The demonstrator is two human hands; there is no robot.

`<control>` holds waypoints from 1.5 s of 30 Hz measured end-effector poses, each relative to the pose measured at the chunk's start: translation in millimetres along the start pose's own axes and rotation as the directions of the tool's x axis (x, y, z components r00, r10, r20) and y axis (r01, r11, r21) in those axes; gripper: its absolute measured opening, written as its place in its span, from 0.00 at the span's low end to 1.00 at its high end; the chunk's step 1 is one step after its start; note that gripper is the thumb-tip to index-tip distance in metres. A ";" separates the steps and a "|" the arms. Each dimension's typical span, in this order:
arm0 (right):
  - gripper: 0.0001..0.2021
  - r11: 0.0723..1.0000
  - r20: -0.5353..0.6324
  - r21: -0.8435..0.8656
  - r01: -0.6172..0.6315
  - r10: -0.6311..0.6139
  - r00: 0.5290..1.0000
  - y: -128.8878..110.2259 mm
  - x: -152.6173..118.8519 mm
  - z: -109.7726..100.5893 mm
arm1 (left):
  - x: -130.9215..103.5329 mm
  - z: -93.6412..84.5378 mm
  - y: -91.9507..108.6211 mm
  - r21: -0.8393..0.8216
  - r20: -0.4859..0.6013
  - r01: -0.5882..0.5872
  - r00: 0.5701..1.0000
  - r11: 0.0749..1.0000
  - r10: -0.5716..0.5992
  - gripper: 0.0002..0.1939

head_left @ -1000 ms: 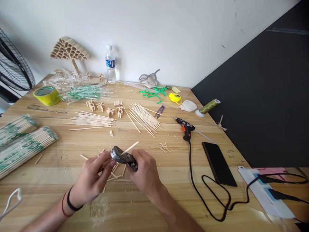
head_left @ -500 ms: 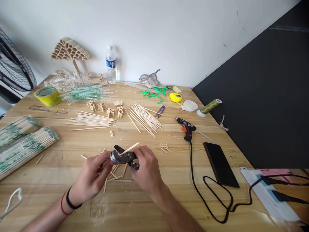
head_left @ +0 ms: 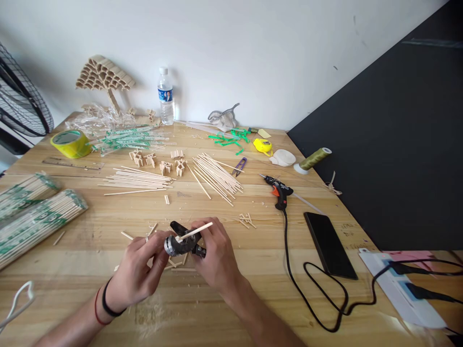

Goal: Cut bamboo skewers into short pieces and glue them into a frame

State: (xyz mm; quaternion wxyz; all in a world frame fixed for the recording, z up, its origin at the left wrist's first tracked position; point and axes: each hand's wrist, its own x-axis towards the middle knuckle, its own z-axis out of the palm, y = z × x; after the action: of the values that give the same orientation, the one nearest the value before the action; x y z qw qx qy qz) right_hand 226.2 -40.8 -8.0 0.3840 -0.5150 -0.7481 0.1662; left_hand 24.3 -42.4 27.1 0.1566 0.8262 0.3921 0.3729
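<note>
My left hand (head_left: pixel 139 267) is closed, with its thumb and fingertips pinched on a thin wooden stick (head_left: pixel 197 232) at the tool's head. The stick lies across the jaws, its far end pointing up and right; a short pale end shows beyond the left side of my hand. My right hand (head_left: pixel 217 255) wraps round black-handled hand cutters (head_left: pixel 181 244) with a rounded silver head. Whether the blades press on the stick is unclear. Under my hands are short cut pieces (head_left: pixel 183 269), partly hidden.
Loose sticks (head_left: pixel 139 179) and another stick pile (head_left: pixel 219 178) lie ahead, near small glued wooden clusters (head_left: pixel 166 167). On the right are a glue gun (head_left: pixel 280 190), its black cord, a phone (head_left: pixel 331 246) and a power strip (head_left: pixel 401 289). Wrapped stick packs (head_left: pixel 43 219) lie left.
The stick's free end has swung slightly right and lower, and more of it shows above the jaws. The cutters have tilted and shifted a little lower and left with both hands.
</note>
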 end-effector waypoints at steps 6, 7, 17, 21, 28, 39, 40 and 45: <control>0.14 0.999 -0.020 -0.035 -0.003 0.003 1.000 -3.3 -1.1 -1.5 | -3.7 0.6 1.3 0.023 -0.032 -0.055 0.998 0.998 0.056 0.15; 0.14 0.999 -0.019 -0.041 -0.002 0.001 1.000 -3.5 -1.4 -1.6 | -4.0 0.9 1.5 0.029 -0.035 -0.057 0.998 0.998 0.058 0.14; 0.09 0.979 0.163 -0.164 -0.120 0.147 0.976 -4.0 0.2 -7.0 | 11.0 -10.8 -10.8 -0.286 0.232 0.303 0.942 0.909 -0.241 0.11; 0.10 0.968 0.216 -0.183 -0.174 0.212 0.953 -6.4 1.1 -9.8 | 12.7 -11.8 -36.5 -0.157 0.184 0.437 0.894 0.886 -0.408 0.17; 0.05 0.935 0.323 -0.280 -0.217 0.305 0.896 -14.4 2.4 -14.5 | 13.1 1.4 -70.2 0.030 0.078 0.332 0.940 0.943 -0.334 0.18; 0.06 0.910 0.374 -0.352 -0.218 0.350 0.859 -20.2 4.8 -13.6 | 1.2 6.1 -9.1 0.050 0.093 -0.147 0.986 0.988 0.141 0.21; 0.06 0.912 0.376 -0.352 -0.212 0.345 0.860 -21.1 4.6 -13.0 | 1.1 9.5 -8.1 0.094 0.082 -0.161 0.985 0.982 0.154 0.21; 0.06 0.926 0.390 -0.340 -0.163 0.296 0.872 -23.7 2.7 -9.2 | 1.7 15.6 -7.5 0.216 0.021 -0.174 0.985 0.961 0.174 0.21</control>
State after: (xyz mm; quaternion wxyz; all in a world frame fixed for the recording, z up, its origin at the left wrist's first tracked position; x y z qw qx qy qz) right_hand 217.3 -49.6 14.3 0.1028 -0.6026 -0.7637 0.2076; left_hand 32.6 -35.7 13.3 0.0326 0.8700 0.3563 0.3392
